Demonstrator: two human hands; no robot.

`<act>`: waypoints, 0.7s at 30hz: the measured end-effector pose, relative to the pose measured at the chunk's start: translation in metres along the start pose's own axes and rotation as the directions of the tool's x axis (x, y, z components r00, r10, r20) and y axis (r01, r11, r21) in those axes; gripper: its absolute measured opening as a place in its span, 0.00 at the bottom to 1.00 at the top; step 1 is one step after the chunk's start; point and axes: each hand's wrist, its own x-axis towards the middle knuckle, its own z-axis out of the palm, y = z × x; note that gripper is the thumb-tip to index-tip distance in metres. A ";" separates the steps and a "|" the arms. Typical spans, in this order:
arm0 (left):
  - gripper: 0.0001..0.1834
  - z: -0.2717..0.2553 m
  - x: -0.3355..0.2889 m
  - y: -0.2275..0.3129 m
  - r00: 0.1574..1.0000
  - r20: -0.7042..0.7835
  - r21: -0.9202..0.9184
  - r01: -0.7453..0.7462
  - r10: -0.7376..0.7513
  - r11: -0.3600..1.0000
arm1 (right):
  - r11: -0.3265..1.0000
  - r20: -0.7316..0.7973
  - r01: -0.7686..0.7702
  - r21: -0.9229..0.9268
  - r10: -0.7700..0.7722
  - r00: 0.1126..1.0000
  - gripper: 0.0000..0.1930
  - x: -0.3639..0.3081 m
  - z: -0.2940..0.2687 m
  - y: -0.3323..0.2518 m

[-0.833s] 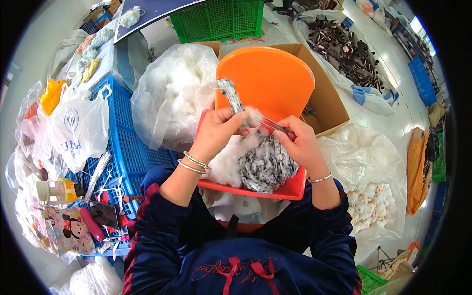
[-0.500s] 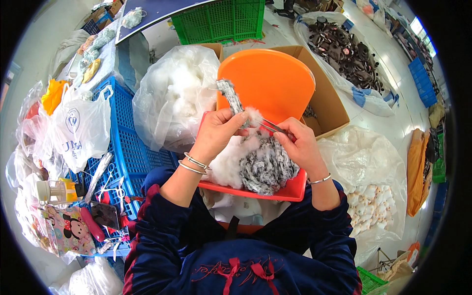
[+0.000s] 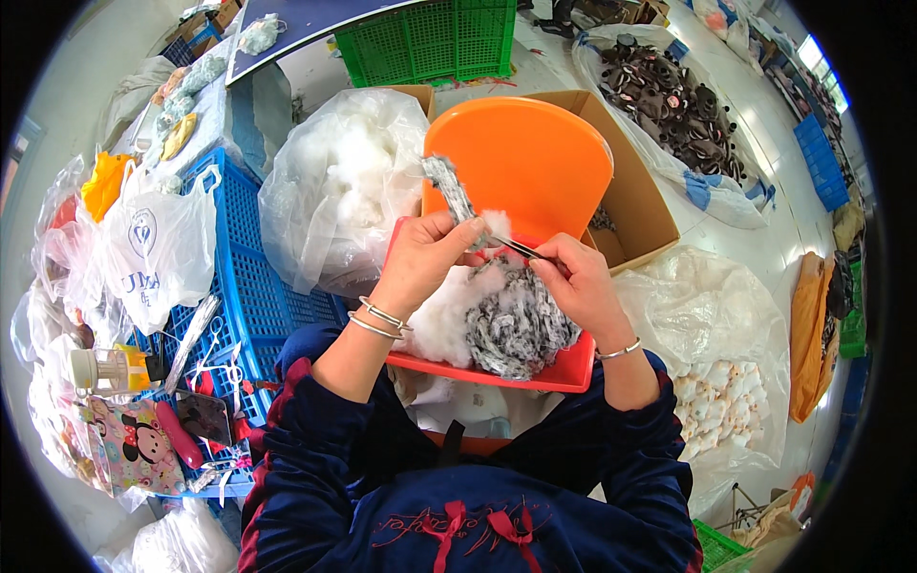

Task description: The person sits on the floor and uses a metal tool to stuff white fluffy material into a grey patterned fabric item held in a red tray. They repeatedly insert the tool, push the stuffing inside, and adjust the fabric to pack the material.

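Observation:
My left hand (image 3: 435,250) pinches a narrow grey-and-white plush strip (image 3: 451,187) that sticks up past the fingers. Between thumb and fingers, my right hand (image 3: 578,280) grips dark metal tweezers (image 3: 517,247). Their tip reaches a tuft of white stuffing (image 3: 497,223) at the strip's lower end, beside my left fingertips. Below both hands, a red tray (image 3: 564,372) holds white fluffy stuffing (image 3: 437,320) and a heap of black-and-white plush pieces (image 3: 519,325). Exactly where the tweezers meet the strip is hidden by the stuffing.
Behind the tray rises an orange stool seat (image 3: 521,162), next to a cardboard box (image 3: 645,205). A clear bag of stuffing (image 3: 349,181) and a blue crate (image 3: 253,286) stand to the left. On the right lies a plastic sack (image 3: 721,382) of small pale pieces.
The tweezers have shifted slightly, and their shaft now shows more plainly beside the white tuft. My left hand and the plush strip have stayed nearly in place.

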 end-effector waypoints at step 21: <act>0.19 0.004 -0.001 0.002 0.998 -0.061 -0.121 -0.042 0.034 0.992 | 0.993 -0.028 0.000 0.114 0.003 1.000 0.05 0.000 0.004 -0.009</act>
